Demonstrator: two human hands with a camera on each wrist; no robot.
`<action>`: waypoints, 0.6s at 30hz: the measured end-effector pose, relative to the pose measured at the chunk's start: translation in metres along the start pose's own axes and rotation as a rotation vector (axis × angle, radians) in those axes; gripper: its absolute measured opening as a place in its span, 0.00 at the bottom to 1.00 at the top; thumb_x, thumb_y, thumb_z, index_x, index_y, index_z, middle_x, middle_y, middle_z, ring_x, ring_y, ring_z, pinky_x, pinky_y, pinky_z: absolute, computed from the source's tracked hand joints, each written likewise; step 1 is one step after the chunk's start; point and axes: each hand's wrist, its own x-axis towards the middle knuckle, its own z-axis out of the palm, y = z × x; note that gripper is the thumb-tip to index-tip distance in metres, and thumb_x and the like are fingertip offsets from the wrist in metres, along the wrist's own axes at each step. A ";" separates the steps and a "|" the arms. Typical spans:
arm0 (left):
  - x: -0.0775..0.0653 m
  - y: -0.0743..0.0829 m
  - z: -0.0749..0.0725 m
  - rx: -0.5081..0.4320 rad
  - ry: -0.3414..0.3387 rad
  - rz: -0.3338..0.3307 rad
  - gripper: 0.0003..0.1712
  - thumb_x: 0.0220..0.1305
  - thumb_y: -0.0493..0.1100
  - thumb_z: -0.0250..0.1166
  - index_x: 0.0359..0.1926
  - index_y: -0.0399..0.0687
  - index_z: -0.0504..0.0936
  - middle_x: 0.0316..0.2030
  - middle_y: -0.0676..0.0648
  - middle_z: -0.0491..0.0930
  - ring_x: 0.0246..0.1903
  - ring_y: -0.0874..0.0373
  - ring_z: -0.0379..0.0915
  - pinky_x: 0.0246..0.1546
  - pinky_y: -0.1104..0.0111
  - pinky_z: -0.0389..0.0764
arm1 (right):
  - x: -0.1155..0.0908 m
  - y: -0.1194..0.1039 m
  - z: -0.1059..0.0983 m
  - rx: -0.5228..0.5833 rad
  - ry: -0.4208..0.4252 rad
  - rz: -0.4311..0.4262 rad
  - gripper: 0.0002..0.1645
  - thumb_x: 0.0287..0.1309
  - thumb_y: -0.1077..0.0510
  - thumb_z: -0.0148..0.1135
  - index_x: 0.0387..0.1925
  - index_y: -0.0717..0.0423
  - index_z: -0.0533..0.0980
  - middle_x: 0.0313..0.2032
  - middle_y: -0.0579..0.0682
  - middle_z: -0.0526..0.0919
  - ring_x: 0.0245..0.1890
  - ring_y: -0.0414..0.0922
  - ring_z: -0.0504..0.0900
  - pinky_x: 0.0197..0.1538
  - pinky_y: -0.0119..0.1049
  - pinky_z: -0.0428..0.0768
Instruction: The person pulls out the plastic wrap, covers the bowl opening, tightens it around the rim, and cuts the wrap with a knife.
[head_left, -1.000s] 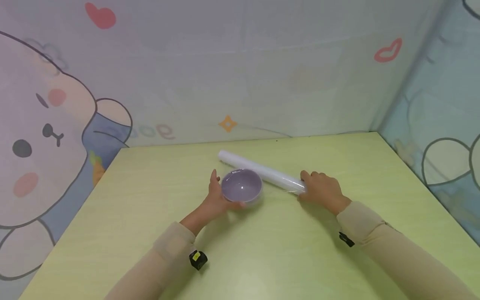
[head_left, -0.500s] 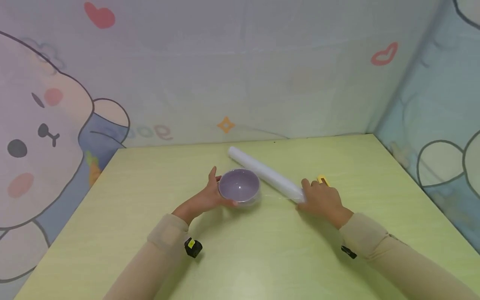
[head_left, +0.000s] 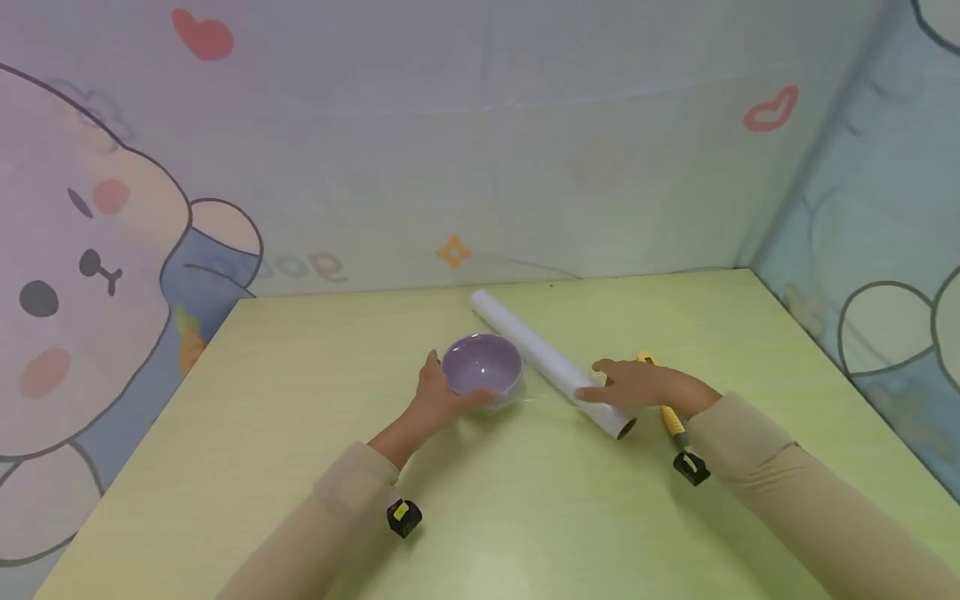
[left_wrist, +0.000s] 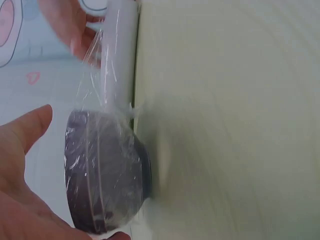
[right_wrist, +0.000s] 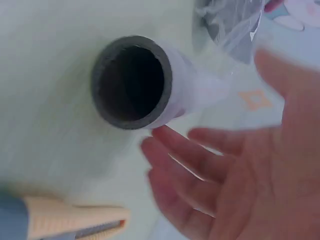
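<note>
A purple bowl point(head_left: 482, 364) stands mid-table with clear plastic film point(left_wrist: 117, 172) clinging to its side. My left hand point(head_left: 435, 407) cups it from the left, fingers round that side and the thumb over the near rim. To the bowl's right lies a roll of cling film point(head_left: 536, 348), set diagonally, its hollow core end point(right_wrist: 132, 82) towards me. A thin sheet of film runs between roll and bowl. Over the roll's near end my right hand point(head_left: 645, 387) is spread, holding nothing; in the right wrist view its loose fingers are beside the roll.
A yellow utility knife point(head_left: 672, 421) lies right of the roll, partly under my right wrist. The pale yellow-green table point(head_left: 525, 517) is bounded by a cartoon-printed cloth point(head_left: 570, 183) at the back and sides.
My right hand has let go of the roll's near end and its fingers have opened. The roll has swung to point more towards me. The utility knife has come into view.
</note>
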 end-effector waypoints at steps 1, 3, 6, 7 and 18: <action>-0.001 0.001 0.002 0.012 0.019 -0.004 0.66 0.45 0.54 0.71 0.69 0.32 0.35 0.67 0.29 0.45 0.66 0.37 0.48 0.63 0.49 0.58 | 0.005 0.000 -0.004 0.013 0.004 -0.008 0.50 0.61 0.32 0.43 0.66 0.69 0.53 0.62 0.68 0.64 0.61 0.61 0.66 0.60 0.55 0.65; -0.001 0.002 0.006 0.032 0.050 -0.015 0.67 0.44 0.54 0.72 0.68 0.31 0.36 0.66 0.28 0.46 0.65 0.36 0.49 0.62 0.49 0.60 | 0.015 -0.001 -0.008 0.019 0.019 -0.008 0.44 0.64 0.35 0.41 0.65 0.68 0.56 0.62 0.67 0.65 0.60 0.61 0.66 0.60 0.54 0.66; -0.001 0.002 0.012 0.023 0.085 -0.036 0.66 0.42 0.53 0.73 0.68 0.31 0.37 0.65 0.28 0.46 0.63 0.36 0.51 0.62 0.50 0.61 | 0.029 -0.003 -0.011 0.026 0.027 0.002 0.37 0.67 0.41 0.42 0.62 0.68 0.60 0.57 0.65 0.70 0.55 0.58 0.72 0.55 0.51 0.71; -0.001 0.002 0.013 0.020 0.092 -0.039 0.66 0.42 0.53 0.73 0.67 0.31 0.38 0.64 0.28 0.47 0.62 0.35 0.52 0.61 0.50 0.61 | 0.032 -0.004 -0.011 0.027 0.023 0.010 0.34 0.67 0.43 0.42 0.60 0.67 0.62 0.55 0.64 0.72 0.51 0.55 0.74 0.52 0.49 0.73; -0.005 0.005 0.019 0.014 0.088 -0.013 0.65 0.43 0.54 0.73 0.67 0.29 0.38 0.63 0.27 0.47 0.61 0.35 0.53 0.61 0.48 0.62 | 0.047 -0.019 -0.012 0.073 -0.046 0.137 0.22 0.66 0.49 0.46 0.49 0.64 0.71 0.40 0.55 0.78 0.40 0.46 0.79 0.41 0.40 0.80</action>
